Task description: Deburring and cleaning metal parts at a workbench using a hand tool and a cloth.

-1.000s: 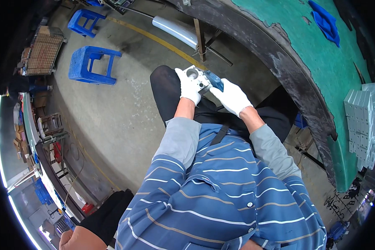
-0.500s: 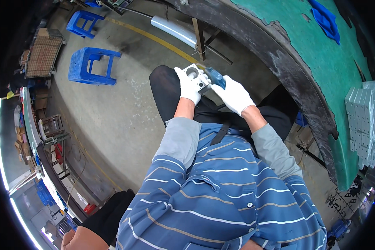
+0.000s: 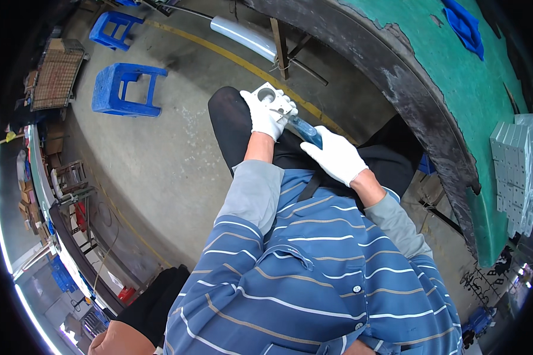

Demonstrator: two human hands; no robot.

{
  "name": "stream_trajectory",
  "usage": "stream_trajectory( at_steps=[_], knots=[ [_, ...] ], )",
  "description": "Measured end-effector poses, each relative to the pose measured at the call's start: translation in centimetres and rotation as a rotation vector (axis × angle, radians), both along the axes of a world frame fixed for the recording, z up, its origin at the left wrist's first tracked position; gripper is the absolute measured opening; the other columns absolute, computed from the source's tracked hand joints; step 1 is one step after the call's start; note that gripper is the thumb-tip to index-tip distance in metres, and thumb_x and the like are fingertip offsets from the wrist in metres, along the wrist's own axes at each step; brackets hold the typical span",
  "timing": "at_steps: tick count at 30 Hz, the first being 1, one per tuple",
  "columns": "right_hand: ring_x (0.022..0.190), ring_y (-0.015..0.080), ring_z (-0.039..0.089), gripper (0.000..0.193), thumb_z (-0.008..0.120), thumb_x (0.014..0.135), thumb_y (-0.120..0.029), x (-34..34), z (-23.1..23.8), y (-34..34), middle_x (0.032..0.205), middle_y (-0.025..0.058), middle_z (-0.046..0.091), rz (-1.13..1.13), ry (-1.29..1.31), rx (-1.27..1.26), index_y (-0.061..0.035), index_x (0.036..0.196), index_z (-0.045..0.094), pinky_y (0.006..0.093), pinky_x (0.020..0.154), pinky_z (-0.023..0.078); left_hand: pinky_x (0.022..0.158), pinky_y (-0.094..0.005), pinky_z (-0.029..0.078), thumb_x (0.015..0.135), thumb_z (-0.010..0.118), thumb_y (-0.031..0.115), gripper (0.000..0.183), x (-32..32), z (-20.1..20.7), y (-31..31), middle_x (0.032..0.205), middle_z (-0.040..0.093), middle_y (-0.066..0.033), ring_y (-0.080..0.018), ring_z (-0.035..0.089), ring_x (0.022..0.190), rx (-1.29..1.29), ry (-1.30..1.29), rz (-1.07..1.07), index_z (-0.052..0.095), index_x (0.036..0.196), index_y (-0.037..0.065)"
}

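Note:
My left hand [image 3: 263,121], in a white glove, is closed around a small silvery metal block [image 3: 269,101] with a large round hole in it. The block is held above my left knee. A hand tool with a blue, partly see-through handle [image 3: 306,131] slants up from my right hand [image 3: 341,158], which is also gloved in white and closed on it. The tool's far end reaches the lower right edge of the block. Whether its tip touches the metal is hidden by the fingers and too small to tell.
To the right curves a worn green-topped table [image 3: 391,53], bearing a blue cloth [image 3: 463,29] and wrapped, stacked metal blocks [image 3: 512,177]. Two blue plastic stools [image 3: 109,89] stand on the floor at the left. A plastic-wrapped roll [image 3: 243,36] lies ahead. Another person's arm [image 3: 121,338] shows at lower left.
My right hand has drawn back down and to the right, and the blue tool now points more toward the block's lower corner. My left hand has shifted slightly left with the block.

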State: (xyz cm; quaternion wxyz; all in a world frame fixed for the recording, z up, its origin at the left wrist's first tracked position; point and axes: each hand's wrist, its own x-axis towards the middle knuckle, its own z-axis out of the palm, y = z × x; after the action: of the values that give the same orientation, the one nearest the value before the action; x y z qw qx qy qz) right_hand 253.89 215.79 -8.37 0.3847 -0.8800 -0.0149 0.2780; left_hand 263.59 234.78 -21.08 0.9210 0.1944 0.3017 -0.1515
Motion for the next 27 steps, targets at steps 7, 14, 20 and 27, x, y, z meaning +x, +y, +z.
stream_trajectory(
  at_steps=[7, 14, 20, 27],
  knots=[
    [0.102, 0.0359, 0.069, 0.053, 0.055, 0.103, -0.050, -1.4, -0.4, -0.2, 0.118, 0.0175, 0.071, 0.018, -0.012, -0.082, -0.0024, 0.126, 0.062, 0.0414, 0.093, 0.053, 0.065, -0.0467, 0.053, 0.095, 0.024, 0.088, 0.091, -0.1, -1.1, 1.2, 0.082, 0.063, -0.0122, -0.0292, 0.061, 0.068, -0.080, -0.071, -0.013, 0.061, 0.099, 0.005],
    [0.100, 0.0362, 0.069, 0.053, 0.055, 0.103, -0.050, -1.5, -0.4, -1.4, 0.115, 0.0175, 0.071, -0.027, -0.024, -0.025, -0.0027, 0.124, 0.061, 0.0414, 0.091, 0.053, 0.063, -0.0459, 0.054, 0.094, 0.025, 0.089, 0.095, 0.0, 1.1, -0.5, 0.084, 0.065, -0.0128, -0.0302, 0.062, 0.066, 0.134, 0.052, 0.020, 0.062, 0.102, 0.003],
    [0.102, 0.0375, 0.070, 0.054, 0.051, 0.105, -0.051, -1.1, 0.3, -1.1, 0.117, 0.0192, 0.071, -0.001, 0.012, -0.072, -0.0025, 0.126, 0.060, 0.0429, 0.093, 0.053, 0.065, -0.0458, 0.056, 0.093, 0.027, 0.090, 0.097, -0.2, -0.3, 0.5, 0.088, 0.067, -0.0133, -0.0326, 0.064, 0.068, -0.002, -0.024, -0.017, 0.063, 0.107, 0.002],
    [0.099, 0.0361, 0.069, 0.054, 0.055, 0.103, -0.051, -1.2, -1.5, -1.5, 0.116, 0.0183, 0.071, -0.008, -0.035, -0.028, -0.0018, 0.125, 0.062, 0.0419, 0.090, 0.052, 0.068, -0.0476, 0.058, 0.092, 0.029, 0.090, 0.095, -0.3, 0.8, -0.3, 0.090, 0.067, -0.0135, -0.0331, 0.066, 0.071, 0.188, 0.055, -0.006, 0.063, 0.109, 0.003]
  ],
)
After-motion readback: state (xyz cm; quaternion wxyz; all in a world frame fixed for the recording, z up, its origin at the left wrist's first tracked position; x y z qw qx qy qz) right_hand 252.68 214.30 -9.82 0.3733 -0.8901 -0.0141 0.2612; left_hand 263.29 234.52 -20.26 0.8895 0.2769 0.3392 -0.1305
